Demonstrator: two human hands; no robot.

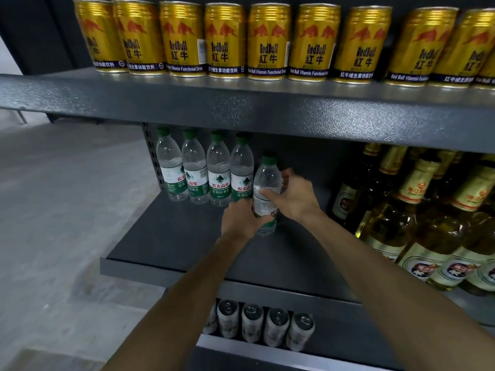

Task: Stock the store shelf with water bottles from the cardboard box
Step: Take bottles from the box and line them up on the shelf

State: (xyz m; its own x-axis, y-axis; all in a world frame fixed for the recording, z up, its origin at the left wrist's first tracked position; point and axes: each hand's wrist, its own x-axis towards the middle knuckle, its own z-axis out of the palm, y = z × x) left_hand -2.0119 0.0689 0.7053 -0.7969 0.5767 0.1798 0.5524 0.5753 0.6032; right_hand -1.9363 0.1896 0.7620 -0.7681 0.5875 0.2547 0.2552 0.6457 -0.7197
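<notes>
Both hands are on one water bottle standing on the middle shelf, just right of four water bottles lined along its back edge. The left hand wraps the bottle low, fingers curled round it; the right hand grips its middle. Beer bottles crowd the shelf's right end.

Middle shelf: four water bottles upright in a row at back left. Fifth bottle just beside the row, gripped by left hand low and right hand mid-body. Beer bottles at right; gold cans on the shelf above
</notes>
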